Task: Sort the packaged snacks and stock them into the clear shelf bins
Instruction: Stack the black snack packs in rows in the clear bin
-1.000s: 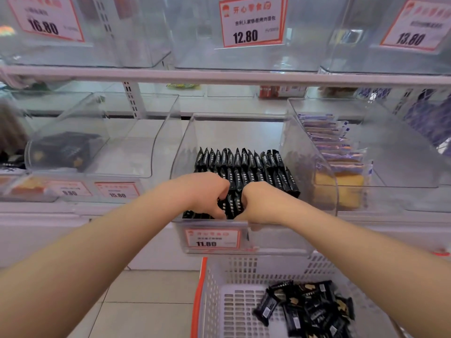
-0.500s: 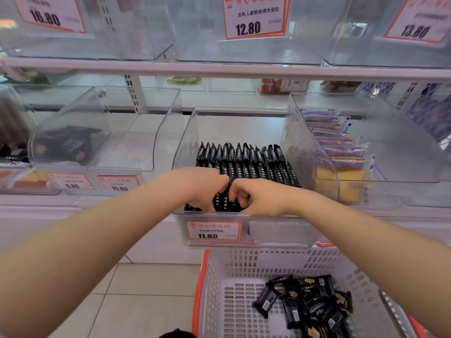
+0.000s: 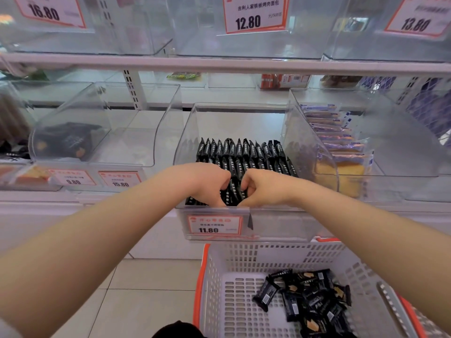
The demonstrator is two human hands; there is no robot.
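Shelving carries clear bins; the centre bin holds glossy black packets standing upright in tight rows. Left hand and right hand, fingers curled, pinch front-row packets. Below, a white basket contains loose packets.

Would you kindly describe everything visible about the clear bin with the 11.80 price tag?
The clear bin looks like transparent plastic, open on top, with curved side walls. An orange-bordered 11.80 tag sits on its front lip. Black snack packets stand in neat rows inside. The left hand and right hand reach in, touching the front packets.
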